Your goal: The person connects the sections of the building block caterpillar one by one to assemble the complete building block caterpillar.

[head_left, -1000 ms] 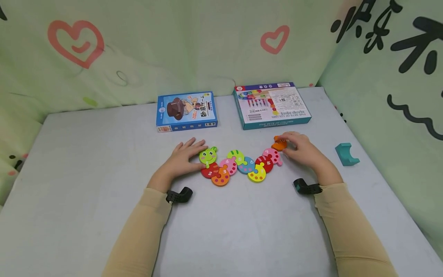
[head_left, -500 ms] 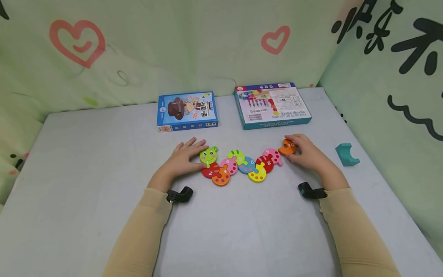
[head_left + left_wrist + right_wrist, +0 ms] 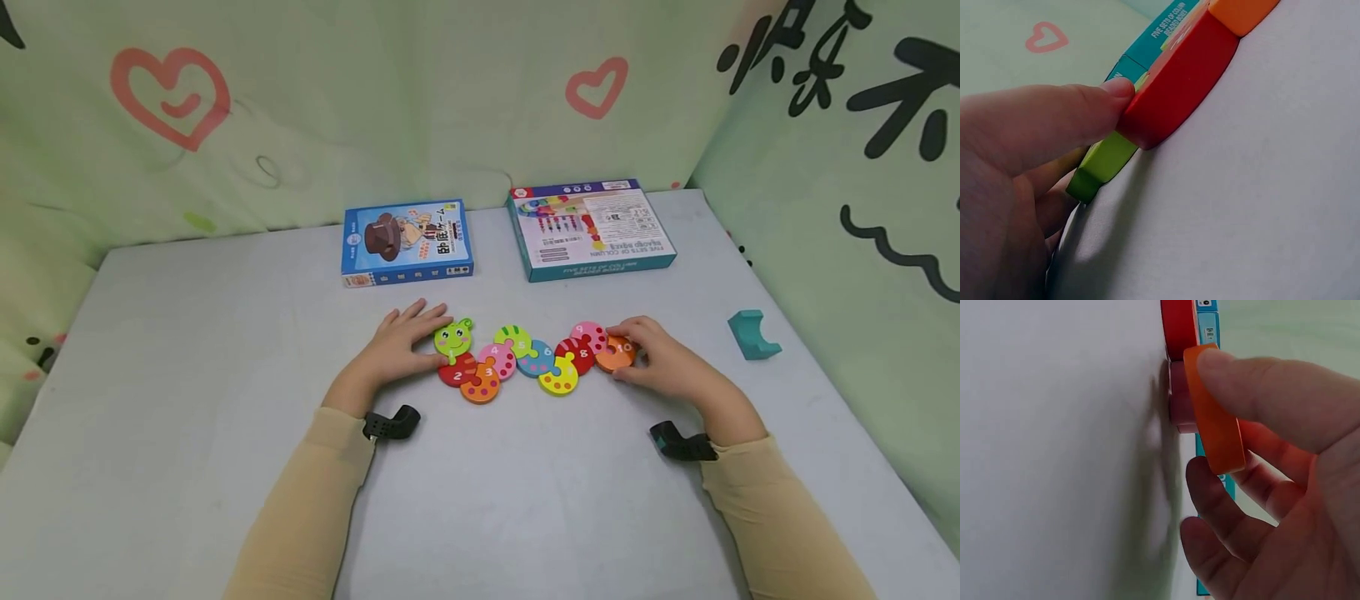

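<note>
A caterpillar puzzle of numbered round pieces runs across the table, from a green smiling head piece [image 3: 453, 339] to a pink piece 9 [image 3: 590, 337]. My left hand [image 3: 396, 348] rests at the head end with its fingers extended. Its thumb touches the red piece 2 [image 3: 1179, 81], and the other fingers lie beside the green head. Between thumb and fingers, my right hand [image 3: 667, 358] pinches the orange piece 10 [image 3: 617, 354]. In the right wrist view that orange piece [image 3: 1216, 415] is tilted and raised off the table, overlapping the pink piece [image 3: 1181, 400].
Behind the puzzle lie a blue box [image 3: 407, 242] with a hat picture and a teal-edged box [image 3: 592, 229]. A teal curved block [image 3: 753, 335] sits near the table's right edge. Fabric with hearts hangs behind the table [image 3: 187, 500].
My right hand first shifts the orange piece away to the right, turning it so its 10 shows. It then brings the piece down and left against the pink piece. My left hand stays put.
</note>
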The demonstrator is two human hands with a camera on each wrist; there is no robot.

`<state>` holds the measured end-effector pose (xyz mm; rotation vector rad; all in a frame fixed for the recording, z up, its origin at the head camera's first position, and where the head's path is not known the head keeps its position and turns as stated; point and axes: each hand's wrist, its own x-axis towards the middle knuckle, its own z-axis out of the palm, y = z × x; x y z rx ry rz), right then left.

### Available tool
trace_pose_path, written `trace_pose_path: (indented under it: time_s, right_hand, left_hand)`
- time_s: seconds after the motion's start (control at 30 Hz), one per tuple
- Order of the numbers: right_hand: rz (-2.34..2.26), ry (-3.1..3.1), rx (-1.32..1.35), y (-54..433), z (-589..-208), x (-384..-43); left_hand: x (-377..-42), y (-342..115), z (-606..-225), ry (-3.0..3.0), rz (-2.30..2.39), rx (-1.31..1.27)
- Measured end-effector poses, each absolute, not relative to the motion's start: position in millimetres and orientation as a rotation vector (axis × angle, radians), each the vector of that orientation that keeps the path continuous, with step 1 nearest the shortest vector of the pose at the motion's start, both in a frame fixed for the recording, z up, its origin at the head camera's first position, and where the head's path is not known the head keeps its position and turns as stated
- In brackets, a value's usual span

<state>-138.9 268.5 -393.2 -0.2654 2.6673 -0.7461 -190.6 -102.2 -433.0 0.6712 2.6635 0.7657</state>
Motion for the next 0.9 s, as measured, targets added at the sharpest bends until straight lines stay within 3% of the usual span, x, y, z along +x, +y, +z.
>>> trace_pose_path:
  time_s: [0.9]
  right_hand:
    - [-0.829, 2.666, -0.177, 275, -413, -133]
  left_hand:
    - [-192, -103, -435, 2.648, 0.784, 0.718]
